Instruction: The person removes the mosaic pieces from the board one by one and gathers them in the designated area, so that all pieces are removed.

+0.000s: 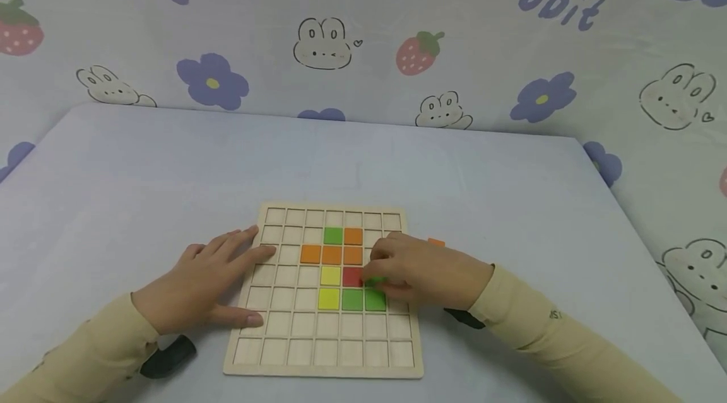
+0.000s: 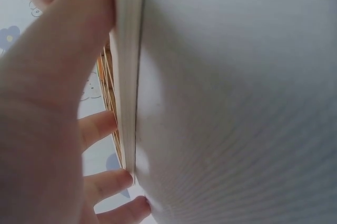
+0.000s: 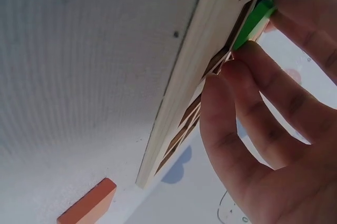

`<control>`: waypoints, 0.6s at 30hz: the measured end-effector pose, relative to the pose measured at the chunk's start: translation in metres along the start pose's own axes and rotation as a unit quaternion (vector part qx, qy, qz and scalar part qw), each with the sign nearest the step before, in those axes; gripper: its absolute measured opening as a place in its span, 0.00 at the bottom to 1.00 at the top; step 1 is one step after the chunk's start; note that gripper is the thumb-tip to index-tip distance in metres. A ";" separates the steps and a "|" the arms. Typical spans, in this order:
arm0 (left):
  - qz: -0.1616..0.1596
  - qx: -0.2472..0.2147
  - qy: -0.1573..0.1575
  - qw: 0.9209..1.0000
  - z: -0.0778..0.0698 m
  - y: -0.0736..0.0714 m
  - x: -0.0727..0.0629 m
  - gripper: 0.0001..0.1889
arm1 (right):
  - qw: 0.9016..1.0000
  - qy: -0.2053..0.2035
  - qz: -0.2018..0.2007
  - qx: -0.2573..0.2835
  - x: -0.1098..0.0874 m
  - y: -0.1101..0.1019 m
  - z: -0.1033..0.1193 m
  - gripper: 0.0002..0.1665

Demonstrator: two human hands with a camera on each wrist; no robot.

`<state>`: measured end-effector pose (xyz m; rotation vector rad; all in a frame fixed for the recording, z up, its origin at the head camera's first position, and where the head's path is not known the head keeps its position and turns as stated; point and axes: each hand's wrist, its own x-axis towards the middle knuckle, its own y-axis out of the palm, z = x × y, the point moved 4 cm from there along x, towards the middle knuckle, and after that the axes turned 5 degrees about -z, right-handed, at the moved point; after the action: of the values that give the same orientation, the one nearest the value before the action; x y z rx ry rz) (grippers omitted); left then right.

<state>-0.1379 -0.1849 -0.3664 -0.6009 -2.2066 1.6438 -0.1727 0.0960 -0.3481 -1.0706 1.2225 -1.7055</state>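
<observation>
A square wooden grid board (image 1: 275,352) lies flat on the table, with several coloured square tiles set in its middle cells. My right hand (image 1: 428,270) is over the board's right side, pinching a green tile (image 3: 255,23) that sits tilted at a cell just right of the red tile (image 1: 352,276). Below that cell are two more green tiles, one the near green tile (image 1: 375,299). My left hand (image 1: 199,280) rests at the board's left edge, fingers spread, thumb and index finger lying over the rim.
A loose orange tile (image 1: 436,243) lies on the table right of the board, partly behind my right hand. Yellow tiles, such as the lower yellow tile (image 1: 329,299), and orange tiles (image 1: 332,255) fill other cells. A cloth printed with rabbits (image 1: 322,50) hangs behind the white table (image 1: 318,157).
</observation>
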 end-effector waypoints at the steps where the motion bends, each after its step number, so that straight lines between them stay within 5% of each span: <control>1: 0.000 0.000 0.000 1.000 0.000 0.000 0.000 0.49 | 1.000 0.001 0.001 0.003 0.000 0.000 0.000 0.12; 10: -0.003 0.000 0.001 1.000 -0.001 0.000 0.000 0.49 | 1.000 0.022 -0.009 -0.005 -0.003 -0.001 -0.001 0.14; 18: 0.001 0.002 -0.004 1.000 0.001 0.002 0.000 0.50 | 0.991 0.131 0.021 -0.008 -0.014 -0.019 -0.009 0.17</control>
<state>-0.1385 -0.1854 -0.3687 -0.5951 -2.2097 1.6537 -0.1786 0.1164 -0.3341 -0.8415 1.4118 -1.8486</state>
